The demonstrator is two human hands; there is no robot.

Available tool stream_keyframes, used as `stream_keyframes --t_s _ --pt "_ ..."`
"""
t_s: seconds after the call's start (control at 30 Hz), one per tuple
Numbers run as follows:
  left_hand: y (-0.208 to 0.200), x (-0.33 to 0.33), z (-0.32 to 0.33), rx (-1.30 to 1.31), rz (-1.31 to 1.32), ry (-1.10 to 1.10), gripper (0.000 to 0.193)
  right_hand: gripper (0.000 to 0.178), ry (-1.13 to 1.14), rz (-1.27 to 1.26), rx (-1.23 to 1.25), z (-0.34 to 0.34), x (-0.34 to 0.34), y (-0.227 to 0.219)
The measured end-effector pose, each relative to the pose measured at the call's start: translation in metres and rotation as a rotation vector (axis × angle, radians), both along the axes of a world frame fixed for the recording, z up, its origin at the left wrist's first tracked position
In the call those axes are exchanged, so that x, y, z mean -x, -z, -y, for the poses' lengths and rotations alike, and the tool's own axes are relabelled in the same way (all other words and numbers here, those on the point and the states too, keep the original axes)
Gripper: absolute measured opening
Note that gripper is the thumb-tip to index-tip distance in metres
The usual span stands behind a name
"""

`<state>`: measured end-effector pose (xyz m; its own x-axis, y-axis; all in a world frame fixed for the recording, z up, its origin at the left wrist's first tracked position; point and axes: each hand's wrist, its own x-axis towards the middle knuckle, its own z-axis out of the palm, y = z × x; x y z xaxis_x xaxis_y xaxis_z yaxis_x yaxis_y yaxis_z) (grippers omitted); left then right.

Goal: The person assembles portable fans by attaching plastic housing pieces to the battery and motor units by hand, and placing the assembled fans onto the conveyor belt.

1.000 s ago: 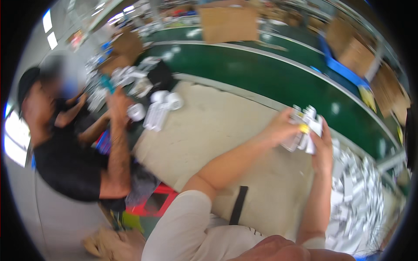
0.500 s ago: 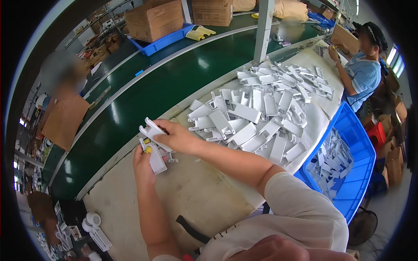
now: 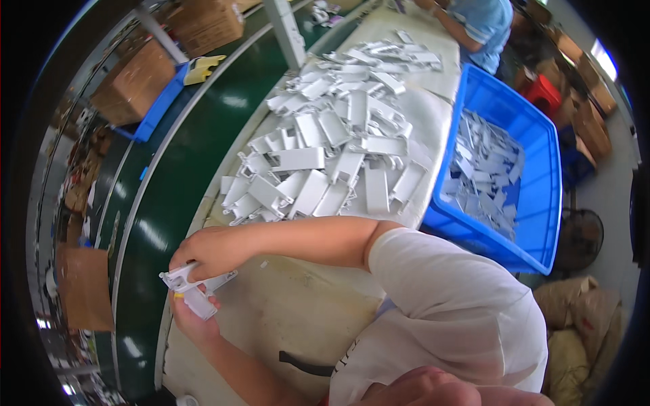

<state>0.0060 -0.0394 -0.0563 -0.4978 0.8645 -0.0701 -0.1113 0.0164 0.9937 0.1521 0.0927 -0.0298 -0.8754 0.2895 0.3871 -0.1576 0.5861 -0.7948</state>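
Note:
Both of my hands are together over the left part of the bench, each closed on white plastic pieces. My left hand (image 3: 193, 326) grips a white channel-shaped plastic part (image 3: 200, 302) from below, with a small yellow spot beside it. Over it, my right hand (image 3: 210, 252) holds a second white plastic part (image 3: 177, 276), fingers curled down around it. The two parts overlap and seem to touch; whether they are joined I cannot tell. Another white piece sticks out to the right, under my right hand. A large pile of similar white plastic parts (image 3: 298, 160) lies beyond my right forearm.
On the right, a blue bin (image 3: 545, 196) holds many small white pieces. A green conveyor (image 3: 152, 227) runs along the bench's left side, beside a metal post (image 3: 284, 34). Cardboard boxes (image 3: 135, 84) stand beyond it. Another person in blue (image 3: 484, 27) is at the far end.
The view has swung right, so the pile and the bin appear further left. My right hand has lowered its white part onto the one in my left hand.

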Motion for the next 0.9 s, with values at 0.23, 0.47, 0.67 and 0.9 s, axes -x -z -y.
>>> stream_keyframes --t_s 0.23,0.47,0.67,0.9 --pt "-0.038 -0.027 0.006 -0.161 0.186 -0.235 0.059 0.065 -0.396 -0.098 0.297 0.0 -0.001 -0.006" --pt "-0.028 -0.022 0.016 -0.107 -0.274 -0.155 0.046 0.076 -0.243 -0.095 0.287 0.007 0.001 -0.004" --pt "-0.036 -0.018 0.02 -0.315 -0.171 -0.303 0.043 0.043 -0.21 0.03 0.317 -0.001 0.008 -0.005" --pt "-0.05 -0.04 0.015 -0.2 0.029 -0.439 0.046 0.029 -0.474 -0.183 0.672 0.005 -0.009 -0.017"
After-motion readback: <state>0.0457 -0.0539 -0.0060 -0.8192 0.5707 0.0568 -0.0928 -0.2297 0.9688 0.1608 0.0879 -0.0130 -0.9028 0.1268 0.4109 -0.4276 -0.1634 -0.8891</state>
